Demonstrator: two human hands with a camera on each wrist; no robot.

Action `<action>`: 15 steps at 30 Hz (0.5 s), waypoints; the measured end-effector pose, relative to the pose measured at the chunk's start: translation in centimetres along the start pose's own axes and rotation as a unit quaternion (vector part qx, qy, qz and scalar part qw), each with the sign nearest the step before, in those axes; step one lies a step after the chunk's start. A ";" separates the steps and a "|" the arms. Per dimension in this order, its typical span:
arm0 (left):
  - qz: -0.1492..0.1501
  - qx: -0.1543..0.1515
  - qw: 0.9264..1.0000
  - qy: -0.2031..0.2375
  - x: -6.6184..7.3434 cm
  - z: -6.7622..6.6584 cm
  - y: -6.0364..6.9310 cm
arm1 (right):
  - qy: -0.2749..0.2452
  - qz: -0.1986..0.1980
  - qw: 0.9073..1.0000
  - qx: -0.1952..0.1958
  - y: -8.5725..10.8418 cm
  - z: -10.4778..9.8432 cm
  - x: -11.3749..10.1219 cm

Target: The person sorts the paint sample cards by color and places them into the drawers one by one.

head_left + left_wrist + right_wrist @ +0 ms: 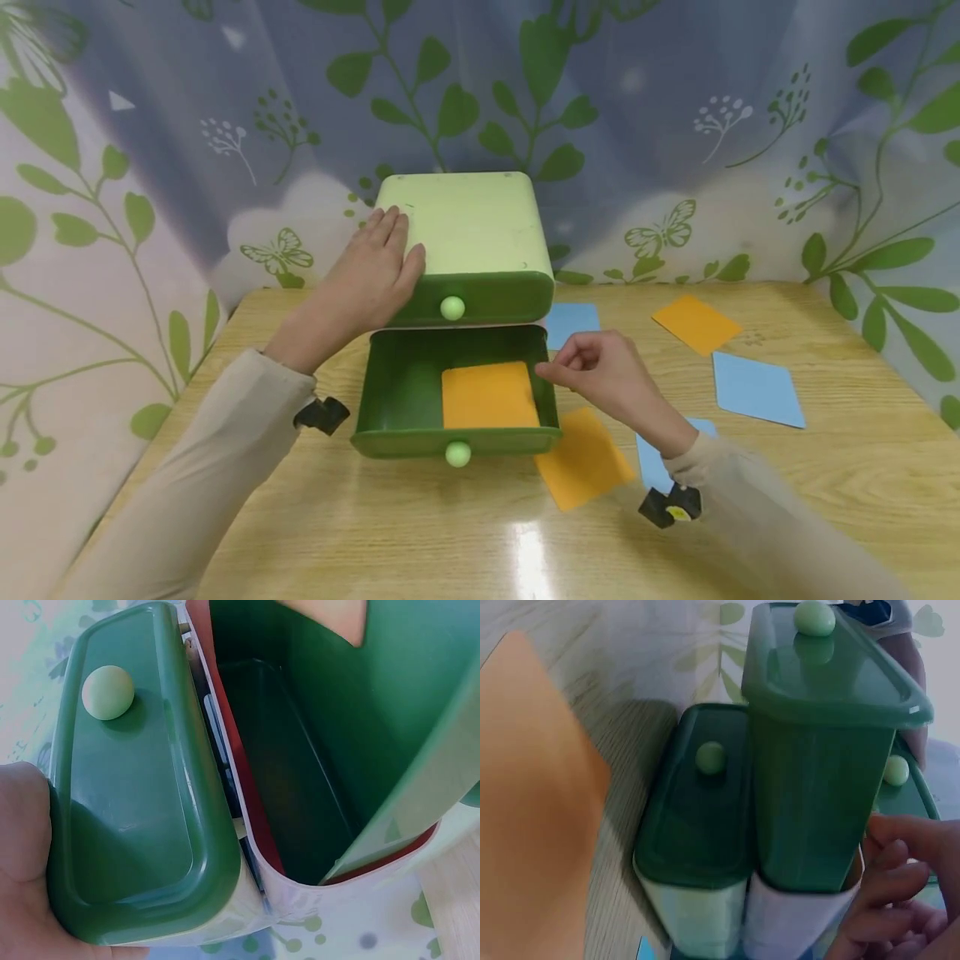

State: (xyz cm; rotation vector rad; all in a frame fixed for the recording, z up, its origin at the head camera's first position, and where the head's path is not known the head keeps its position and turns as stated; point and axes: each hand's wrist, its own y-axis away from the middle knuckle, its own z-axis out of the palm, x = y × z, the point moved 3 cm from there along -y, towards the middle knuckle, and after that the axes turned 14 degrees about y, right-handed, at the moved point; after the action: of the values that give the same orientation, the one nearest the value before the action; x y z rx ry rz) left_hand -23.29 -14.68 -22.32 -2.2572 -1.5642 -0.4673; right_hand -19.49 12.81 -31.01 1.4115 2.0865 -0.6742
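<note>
1. Stability is, we judge, the reason why the left hand [375,262] lies on the drawer unit [472,221]. We see it laid over the left edge of the top, fingers rather straight and thumb apart, grasping nothing; its weight can help against sliding or tipping.

2. We see the middle drawer [401,444] pulled well out, while the top drawer [502,297] and the bottom drawer [694,817] are closed. Probably this arrangement gives free access from above to one compartment only.

3. One orange card [487,396] is inside the middle drawer, in its right half. We suppose it lies on this side because the right hand [611,375] reaches from there.

4. The right hand is at the drawer's right wall, with thumb and forefinger narrow, near to each other. We see no card between them, but we cannot tell whether the tips pinch something small or touch the rim.

5. On the table [337,542], to the right, we find a second orange card [585,458] close to the drawer front, a blue card [651,471] partly covered by the right forearm, and other cards [757,390] farther away. They lie flat, and we think this spreading keeps their edges easy to catch, within short reach of the right hand.
</note>
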 end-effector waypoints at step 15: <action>-0.006 0.003 1.000 0.004 -0.1 0.0 0.0 | 0.123 -0.081 0.982 -0.120 1.8 -1.4 6.2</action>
State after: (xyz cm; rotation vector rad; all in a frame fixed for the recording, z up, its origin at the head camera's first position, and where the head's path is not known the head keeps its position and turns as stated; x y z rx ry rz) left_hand -23.30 -14.72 -22.36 -2.2402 -1.5739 -0.4747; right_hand -20.00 18.46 -34.30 1.2513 2.4024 -0.3034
